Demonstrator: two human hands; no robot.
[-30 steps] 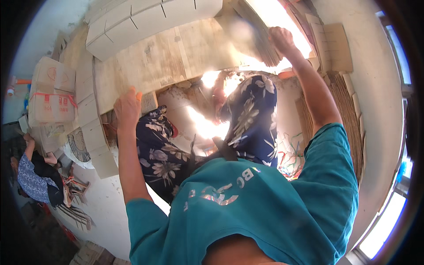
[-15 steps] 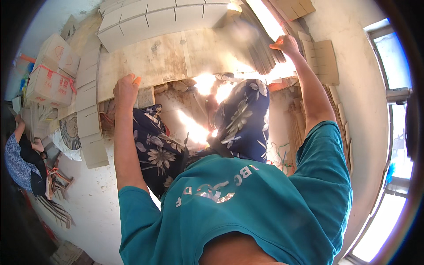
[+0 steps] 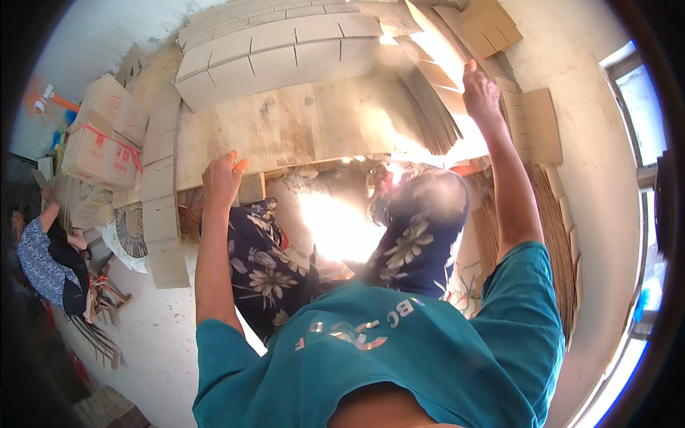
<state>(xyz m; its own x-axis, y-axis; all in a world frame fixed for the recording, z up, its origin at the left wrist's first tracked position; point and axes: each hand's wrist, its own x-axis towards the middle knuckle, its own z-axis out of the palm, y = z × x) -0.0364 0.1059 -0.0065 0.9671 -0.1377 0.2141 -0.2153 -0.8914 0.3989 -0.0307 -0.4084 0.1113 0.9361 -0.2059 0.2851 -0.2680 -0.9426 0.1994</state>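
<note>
Sunlit tabletop (image 3: 292, 125); right hand (image 3: 483, 94), grip unclear

Two bare grips, the left (image 3: 225, 178) and the right (image 3: 482, 93), are shown at one wooden desk (image 3: 349, 121), where one long block of slotted cardboard (image 3: 285, 60) and one bundle of brown sheets (image 3: 432, 110) are seen, the sheets too tightly packed to be counted. At the left, one strapped carton (image 3: 103, 150), one ribbed fan-shaped object (image 3: 130, 230) and one other person (image 3: 50, 260) are counted; at the right, one low upright cardboard stack (image 3: 553, 242).
</note>
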